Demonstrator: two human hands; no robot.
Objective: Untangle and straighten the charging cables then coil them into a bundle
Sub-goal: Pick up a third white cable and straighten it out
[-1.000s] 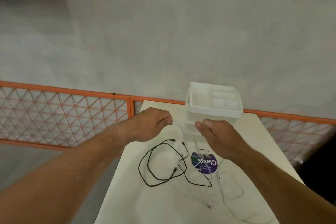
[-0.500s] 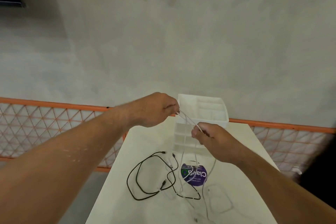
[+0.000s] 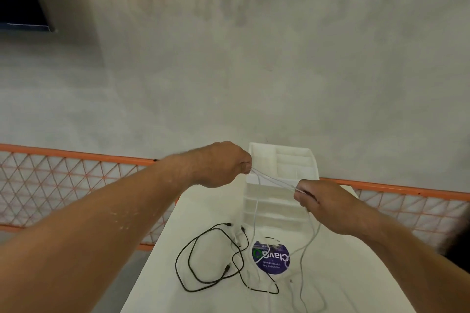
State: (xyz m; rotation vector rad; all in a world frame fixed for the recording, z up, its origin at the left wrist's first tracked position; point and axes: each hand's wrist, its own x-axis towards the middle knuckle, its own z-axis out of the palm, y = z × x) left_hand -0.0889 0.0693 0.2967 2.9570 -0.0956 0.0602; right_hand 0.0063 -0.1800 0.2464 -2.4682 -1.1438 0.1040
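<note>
A white charging cable (image 3: 273,180) is stretched between my two hands above the white table (image 3: 193,231). My left hand (image 3: 223,165) pinches it at the upper left, my right hand (image 3: 320,201) grips it lower right. Loose white strands hang from both hands down to the table and loop near the front edge. A black cable (image 3: 211,256) lies in loose, crossing loops on the table below my hands, untouched.
A white compartment tray (image 3: 284,160) stands on a clear drawer unit at the table's far end. A round purple sticker (image 3: 270,258) lies on the table. An orange mesh railing (image 3: 76,173) runs behind, with a grey concrete floor beyond.
Both hands have lifted the white cable higher and drawn apart, my left hand rising up-left and my right hand moving right. More white cable hangs off the table; the black cable stays put.
</note>
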